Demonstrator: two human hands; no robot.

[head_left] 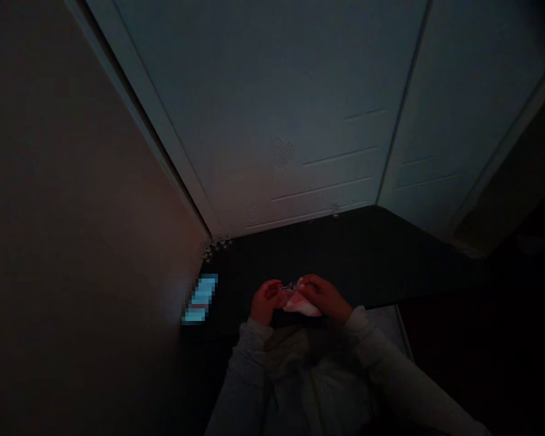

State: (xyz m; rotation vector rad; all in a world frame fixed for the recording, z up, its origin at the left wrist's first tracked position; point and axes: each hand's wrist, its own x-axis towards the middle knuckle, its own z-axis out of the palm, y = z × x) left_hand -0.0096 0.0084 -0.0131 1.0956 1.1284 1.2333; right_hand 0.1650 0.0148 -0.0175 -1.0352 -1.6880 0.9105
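Note:
Close to my body, over the near edge of a dark tabletop point(345, 254), both hands meet around a small metallic object point(291, 286) and a pink and white cloth point(302, 304). My left hand point(267, 298) has its fingers curled at the left end of the metallic object. On the other side, my right hand point(321, 293) pinches the cloth near the object's right end. The cloth hangs below, between the two hands. Dim light hides the exact shape of the metallic piece.
A lit, pixelated screen point(200, 299) lies at the table's left edge by the wall. Several small shiny pieces point(217, 243) sit in the back left corner. One more shiny piece point(335, 211) is at the back edge, against pale panels point(272, 109) with heart patterns.

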